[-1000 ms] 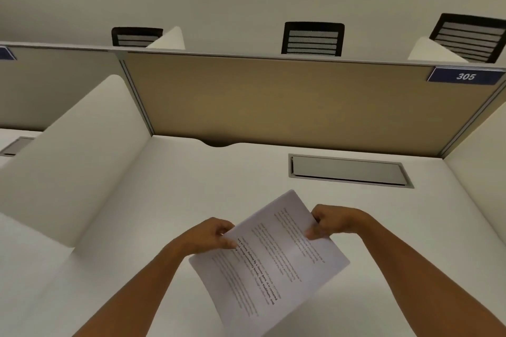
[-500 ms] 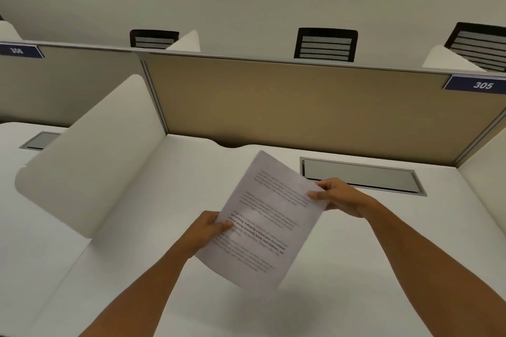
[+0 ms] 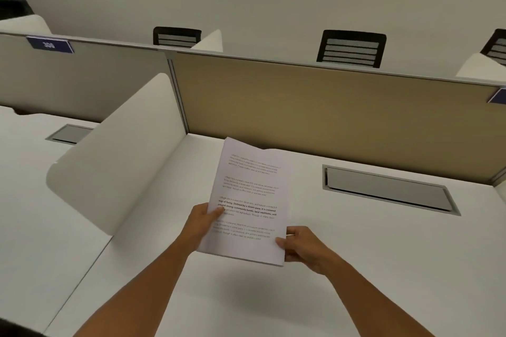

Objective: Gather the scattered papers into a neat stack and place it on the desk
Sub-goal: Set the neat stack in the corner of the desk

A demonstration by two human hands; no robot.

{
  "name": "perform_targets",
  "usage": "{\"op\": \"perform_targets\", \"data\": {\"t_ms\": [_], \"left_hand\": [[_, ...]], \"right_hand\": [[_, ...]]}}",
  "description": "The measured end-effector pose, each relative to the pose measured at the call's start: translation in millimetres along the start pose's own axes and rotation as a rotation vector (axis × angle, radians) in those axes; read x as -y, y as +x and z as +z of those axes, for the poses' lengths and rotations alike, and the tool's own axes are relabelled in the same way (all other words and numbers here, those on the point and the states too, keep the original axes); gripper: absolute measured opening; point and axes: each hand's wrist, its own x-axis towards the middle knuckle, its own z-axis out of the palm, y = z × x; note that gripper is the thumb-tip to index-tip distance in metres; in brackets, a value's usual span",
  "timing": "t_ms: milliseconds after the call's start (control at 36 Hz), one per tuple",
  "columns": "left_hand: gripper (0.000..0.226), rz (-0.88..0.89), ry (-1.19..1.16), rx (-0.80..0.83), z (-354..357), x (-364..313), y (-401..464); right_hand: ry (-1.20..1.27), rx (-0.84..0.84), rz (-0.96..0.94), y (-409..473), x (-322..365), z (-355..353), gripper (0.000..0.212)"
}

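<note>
A stack of white printed papers [image 3: 249, 194] is held upright-ish above the white desk [image 3: 356, 249], its long side pointing away from me and its shadow falling on the desk below. My left hand [image 3: 201, 223] grips the stack's left edge, thumb on the printed face. My right hand [image 3: 304, 247] pinches the lower right corner. The sheets look aligned, with a thin edge of pages showing along the bottom.
A grey cable hatch [image 3: 388, 190] is set into the desk at the right rear. A tan partition [image 3: 328, 109] closes the back, a white curved divider [image 3: 120, 172] the left side. Black chair backs [image 3: 351, 48] show beyond the partition. A neighbouring desk lies left.
The stack turned from a diagonal tilt to lengthwise and moved forward. My right hand slid from the upper right edge down to the lower right corner. The view shifted leftward.
</note>
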Motion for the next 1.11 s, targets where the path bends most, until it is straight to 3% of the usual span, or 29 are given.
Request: {"op": "perform_targets", "data": {"t_ms": [250,472,778,944,1111], "left_hand": [[0.020,-0.063,0.176,-0.040,-53.7,-7.2,38.9],[0.018,-0.173,0.237,0.054,-107.1,-3.6,88.0],[0.018,-0.315,0.268,-0.160,-153.3,-6.8,193.2],[0.050,-0.254,0.365,-0.351,-166.0,-1.4,243.4],[0.031,-0.251,0.416,-0.430,-180.2,14.6,277.6]], "right_hand": [[-0.036,-0.142,0.010,58.6,10.3,50.3,0.028],[-0.062,-0.203,0.056,114.9,20.8,81.7,0.031],[-0.051,-0.227,0.073,206.8,54.0,113.6,0.021],[-0.039,-0.275,0.125,265.2,77.0,127.2,0.019],[0.000,-0.306,0.274,319.8,88.9,131.6,0.011]]}}
